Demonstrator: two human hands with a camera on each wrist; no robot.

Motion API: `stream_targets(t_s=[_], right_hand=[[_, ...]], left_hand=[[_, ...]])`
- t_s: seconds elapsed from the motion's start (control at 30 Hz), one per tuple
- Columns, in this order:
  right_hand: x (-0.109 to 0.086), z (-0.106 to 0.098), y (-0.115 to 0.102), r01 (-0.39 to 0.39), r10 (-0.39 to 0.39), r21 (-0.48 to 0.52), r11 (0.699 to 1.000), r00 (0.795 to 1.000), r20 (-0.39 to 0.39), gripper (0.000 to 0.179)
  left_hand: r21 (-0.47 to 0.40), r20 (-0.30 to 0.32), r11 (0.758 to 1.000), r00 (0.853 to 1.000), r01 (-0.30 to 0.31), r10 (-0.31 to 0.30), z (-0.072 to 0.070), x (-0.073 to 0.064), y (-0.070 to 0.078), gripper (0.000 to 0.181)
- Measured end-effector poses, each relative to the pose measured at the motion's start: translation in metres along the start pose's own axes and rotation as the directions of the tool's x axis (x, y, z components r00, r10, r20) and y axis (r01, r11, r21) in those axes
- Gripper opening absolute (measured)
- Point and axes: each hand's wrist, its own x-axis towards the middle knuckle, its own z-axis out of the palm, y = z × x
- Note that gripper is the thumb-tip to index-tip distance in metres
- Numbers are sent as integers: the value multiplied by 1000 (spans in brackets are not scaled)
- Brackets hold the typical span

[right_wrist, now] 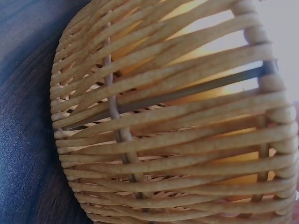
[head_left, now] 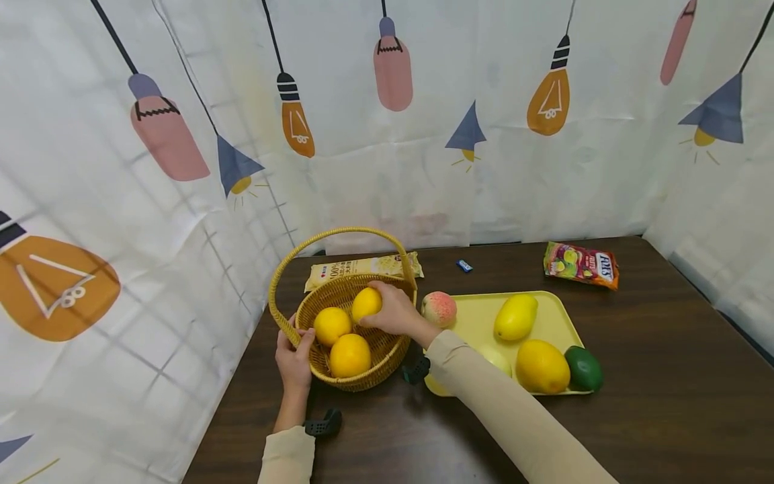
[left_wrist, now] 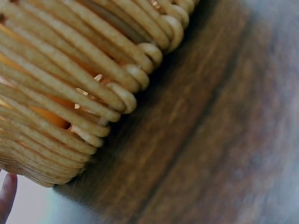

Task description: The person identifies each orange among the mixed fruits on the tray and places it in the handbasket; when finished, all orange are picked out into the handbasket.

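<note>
A woven wicker basket (head_left: 357, 384) with a tall arched handle stands on the dark wooden table. My left hand (head_left: 294, 363) grips its left rim beside the foot of the handle, thumb toward the inside. Over the basket's right side reaches my right hand (head_left: 396, 312), holding a yellow-orange orange (head_left: 365, 304) between thumb and fingers. Two more oranges lie inside, one at the left (head_left: 332, 326) and one at the front (head_left: 351, 356). The left wrist view has the basket weave (left_wrist: 70, 70) close up and one fingertip (left_wrist: 7, 196). Basket wall (right_wrist: 177, 121) fills the right wrist view.
Right of the basket lies a yellow tray (head_left: 474, 309) bearing a lemon (head_left: 516, 317), a larger yellow fruit (head_left: 542, 366), a pale green fruit (head_left: 497, 359) partly behind my sleeve, a peach (head_left: 439, 309) and a green avocado (head_left: 583, 369) at its edges. Behind are snack packets (head_left: 582, 265).
</note>
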Motion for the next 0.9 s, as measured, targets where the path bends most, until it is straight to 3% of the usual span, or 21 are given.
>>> stream_targets(t_s=[0.37,0.77,0.9], right_hand=[[3,2,-1,-9,12,-47,999,998,70,81],[3,2,-3,17,-4,-111,994,993,115,80],[2,3,-5,5,6,-93,996,994,110,71]], left_hand=[[-3,-53,1000,999,-8,8,-1,10,-31,33],[22,-66,1000,998,-17,19,0,9,-31,44],[-8,-38,1000,999,-8,8,-1,9,-28,42]])
